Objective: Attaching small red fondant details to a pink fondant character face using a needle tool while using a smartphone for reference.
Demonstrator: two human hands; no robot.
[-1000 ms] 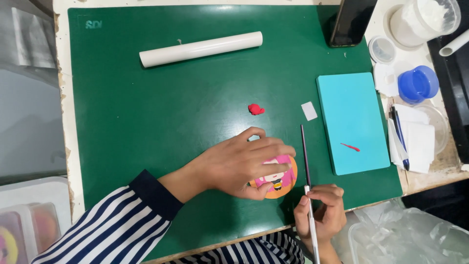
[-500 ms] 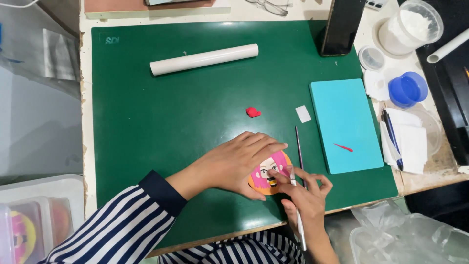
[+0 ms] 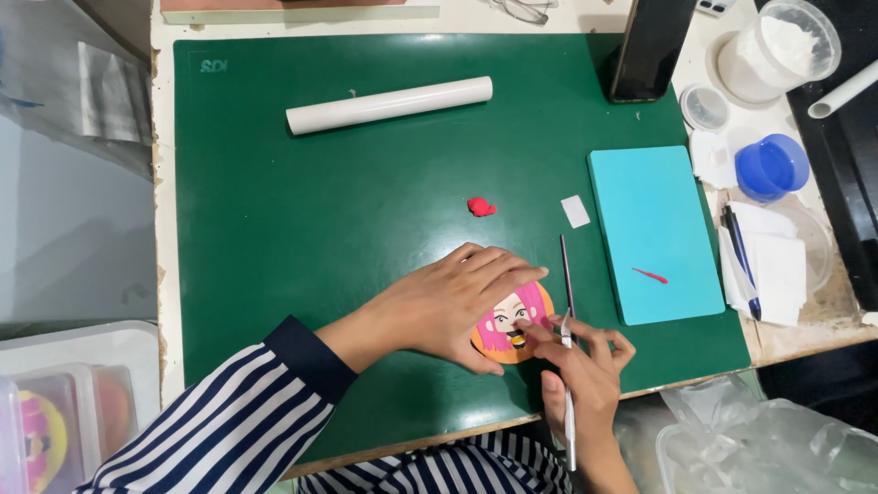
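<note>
A round orange disc with a pink-haired cartoon face [image 3: 512, 322] lies on the green cutting mat [image 3: 366, 201] near its front edge. My left hand [image 3: 448, 306] rests flat on the disc's left side and steadies it. My right hand [image 3: 581, 366] holds a thin modelling tool [image 3: 567, 311]; its dark tip points away from me along the disc's right edge, and a fingertip touches the face. A small red clay lump [image 3: 481, 207] sits on the mat beyond my hands.
A white roller [image 3: 389, 105] lies at the back of the mat. A turquoise block [image 3: 651, 233] with a red sliver stands right, a small white piece [image 3: 575, 211] beside it. Blue cup [image 3: 771, 167], white powder tub [image 3: 777, 46], pens, paper and a dark upright phone [image 3: 651, 46] crowd the right.
My left hand has slid off the face, leaving it uncovered. My right hand has moved up to the disc with the tool, a fingertip now on the face.
</note>
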